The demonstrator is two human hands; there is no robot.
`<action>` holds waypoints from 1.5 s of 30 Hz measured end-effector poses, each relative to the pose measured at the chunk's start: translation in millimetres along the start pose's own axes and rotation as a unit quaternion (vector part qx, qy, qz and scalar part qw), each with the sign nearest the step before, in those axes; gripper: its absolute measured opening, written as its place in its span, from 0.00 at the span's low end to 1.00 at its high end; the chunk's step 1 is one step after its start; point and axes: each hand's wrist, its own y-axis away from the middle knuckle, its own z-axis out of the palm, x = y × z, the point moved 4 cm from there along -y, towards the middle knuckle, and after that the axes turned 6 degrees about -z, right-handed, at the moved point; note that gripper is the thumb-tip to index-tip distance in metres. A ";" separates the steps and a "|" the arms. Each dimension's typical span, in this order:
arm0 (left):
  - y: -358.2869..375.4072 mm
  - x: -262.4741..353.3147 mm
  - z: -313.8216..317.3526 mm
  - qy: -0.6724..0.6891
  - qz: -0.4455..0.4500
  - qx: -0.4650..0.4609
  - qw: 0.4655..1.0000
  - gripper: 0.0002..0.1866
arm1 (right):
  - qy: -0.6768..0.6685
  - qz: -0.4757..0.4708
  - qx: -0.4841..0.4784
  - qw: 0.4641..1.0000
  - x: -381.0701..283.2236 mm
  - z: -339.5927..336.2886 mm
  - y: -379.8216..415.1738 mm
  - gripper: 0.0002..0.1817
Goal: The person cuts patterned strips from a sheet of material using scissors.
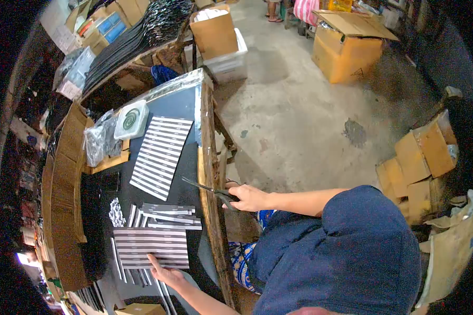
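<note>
Gripping black scissors (225, 196) by the handles, the right hand (247, 198) is closing around them at the edge of the work table (213, 220); the finger loops are being partly covered by the fingers. The blades are pointing inward over the black tabletop, and their thinness is making it impossible to tell whether they are parted.

The left hand (165, 274) is resting at the near edge of a striped sheet (152, 247), one digit lying extended on its upper face. The remaining fingers are mostly hiding, so whether the hand is pinching the sheet or only pressing on it cannot be told.

This sheet is lying over loose narrow strips (168, 291), covering their middles and leaving ends showing. Just beside it, a stack of cut strips (171, 214) is overlapping untidily, concealing its lower pieces. Near these, a heap of small black-and-white pieces (116, 212) is blurring too much for single items to be made out. A second striped sheet (161, 153) is lying apart from both hands; markings on its dark bands are appearing too small to read.

Beyond it, a white container (131, 119) is holding a dark green coil, and crumpled clear plastic (94, 146) is obscuring its own contents. Another person's legs (274, 10) are being cut off by the upper border.
</note>
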 end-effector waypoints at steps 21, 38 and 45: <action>-1.1 4.0 -4.7 0.076 0.081 0.006 0.994 0.15 | -0.307 0.175 -0.285 0.891 -76.1 23.3 29.1 0.17; 5.0 -0.8 -0.2 0.065 0.059 0.021 0.996 0.14 | -0.188 0.122 -0.335 0.915 -89.1 50.3 -0.9 0.18; 9.6 4.0 1.9 0.077 0.044 0.032 0.996 0.13 | -0.185 0.116 -0.334 0.917 -87.1 51.1 -5.7 0.18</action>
